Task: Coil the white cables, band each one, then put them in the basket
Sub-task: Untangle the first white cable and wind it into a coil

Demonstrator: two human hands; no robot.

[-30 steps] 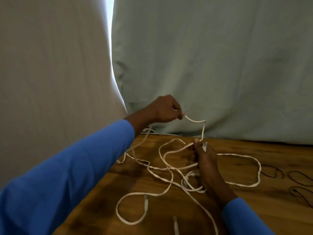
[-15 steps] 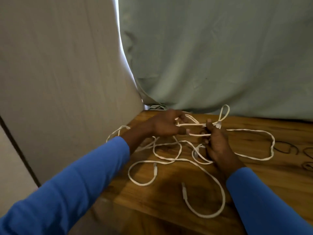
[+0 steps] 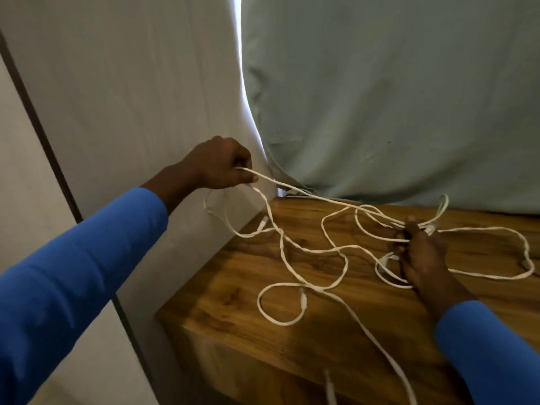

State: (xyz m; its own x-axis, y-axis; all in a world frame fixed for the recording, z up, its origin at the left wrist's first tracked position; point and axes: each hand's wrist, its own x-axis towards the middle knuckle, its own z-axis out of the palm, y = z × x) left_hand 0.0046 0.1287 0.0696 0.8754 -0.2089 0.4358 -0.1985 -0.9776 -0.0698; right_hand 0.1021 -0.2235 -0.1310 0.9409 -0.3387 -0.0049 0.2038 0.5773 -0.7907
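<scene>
**A:** What can we not see well here?

**B:** The white cables (image 3: 309, 251) lie in one big tangle on the desk (image 3: 233, 325), so we cannot tell how many there are. One strand runs off the bottom of the picture. A loop hangs over the desk's left edge.

**A:** What are our hands doing?

**B:** Our left hand (image 3: 222, 165) is up in the air past the left edge, with its fingers curled tight round one strand. Our right hand (image 3: 423, 258) is near the back edge. It pinches a bunch of strands with a plug (image 3: 431, 228). We see the back of that hand, so most of its fingertips are hidden.

**A:** What else is around?

**B:** A pale green cloth (image 3: 380, 97) hangs behind the desk, and a white cloth (image 3: 131, 97) hangs on the left. Our right blue sleeve (image 3: 491, 355) covers part of the desk's near right side.
</scene>
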